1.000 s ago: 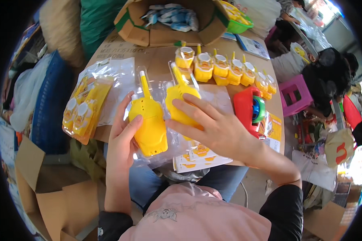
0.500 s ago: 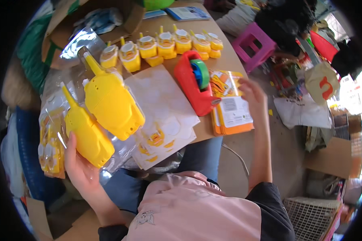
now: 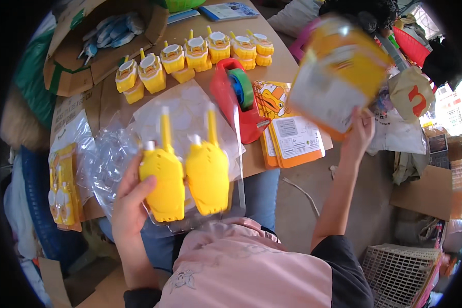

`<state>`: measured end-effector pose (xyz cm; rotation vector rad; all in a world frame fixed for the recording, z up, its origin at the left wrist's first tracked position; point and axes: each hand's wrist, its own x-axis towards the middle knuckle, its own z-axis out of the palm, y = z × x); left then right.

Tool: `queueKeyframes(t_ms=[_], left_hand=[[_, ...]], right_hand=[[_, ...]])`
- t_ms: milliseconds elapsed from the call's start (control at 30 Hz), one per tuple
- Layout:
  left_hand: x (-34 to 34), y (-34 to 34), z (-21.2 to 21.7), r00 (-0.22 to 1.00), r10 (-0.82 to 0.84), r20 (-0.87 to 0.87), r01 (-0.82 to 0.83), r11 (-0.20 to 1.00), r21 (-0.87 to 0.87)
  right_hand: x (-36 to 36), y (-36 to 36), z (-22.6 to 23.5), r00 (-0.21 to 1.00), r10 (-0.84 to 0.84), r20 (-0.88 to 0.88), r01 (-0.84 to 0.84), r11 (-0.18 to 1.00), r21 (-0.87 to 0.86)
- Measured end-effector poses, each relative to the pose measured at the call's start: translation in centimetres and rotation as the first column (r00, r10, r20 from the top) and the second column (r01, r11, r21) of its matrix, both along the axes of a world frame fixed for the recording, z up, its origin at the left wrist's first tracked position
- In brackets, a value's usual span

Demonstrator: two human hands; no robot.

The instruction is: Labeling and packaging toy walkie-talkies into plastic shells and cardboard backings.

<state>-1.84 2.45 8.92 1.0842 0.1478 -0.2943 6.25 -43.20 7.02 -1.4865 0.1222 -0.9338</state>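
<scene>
My left hand [image 3: 130, 208] grips the left edge of a clear plastic blister tray [image 3: 237, 192], its thumb over the front. Two yellow toy walkie-talkies [image 3: 207, 179] lie side by side in that tray, antennas pointing away from me. Raised off to the right, my right hand [image 3: 362, 131] pinches the lower corner of a yellow and orange printed backing card [image 3: 339, 72], which is smeared by motion. Below and left of it, a stack of similar cards [image 3: 295, 143] sits at the table's right edge. Beside the stack stands a red tape dispenser [image 3: 251, 128] with a green roll.
Several yellow and white walkie-talkies [image 3: 196, 54] line the far part of the table. Clear empty blister shells [image 3: 110, 159] and a packed set [image 3: 64, 187] lie at left. A cardboard box [image 3: 66, 72] holds blue-white items. Behind the raised card is a pink stool [image 3: 300, 45].
My right hand has lifted a card from the stack, up and right. My left hand has brought the tray with the walkie-talkies rightward, in front of my body, and turned it straighter.
</scene>
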Motion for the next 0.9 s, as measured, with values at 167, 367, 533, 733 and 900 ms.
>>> queueKeyframes(t_ms=[167, 367, 533, 733, 900], left_hand=[[0.0, -0.6, -0.8, 0.957, -0.282, -0.072, 0.278, 0.959, -0.058], [0.0, -0.3, -0.1, 0.938, -0.346, -0.018, 0.344, 0.937, -0.058], [-0.4, 1.0, -0.3, 0.964, -0.267, -0.009, 0.267, 0.964, -0.01], [0.2, 0.8, -0.4, 0.96, -0.279, -0.005, 0.278, 0.959, -0.06], [0.2, 1.6, -1.3, 0.978, -0.205, 0.026, 0.207, 0.977, -0.054]], right_hand=[[3.2, 5.7, 5.4, 0.841, 0.486, 0.236, -0.539, 0.781, 0.315], [4.1, 12.4, 5.3, 0.722, 0.692, -0.008, -0.644, 0.676, 0.359], [3.5, 13.6, 4.6, 0.681, 0.715, -0.155, -0.624, 0.678, 0.389], [2.7, 14.2, 4.7, 0.563, 0.71, -0.423, -0.703, 0.681, 0.207], [2.2, 13.9, 5.3, 0.517, 0.683, -0.516, -0.823, 0.562, -0.081]])
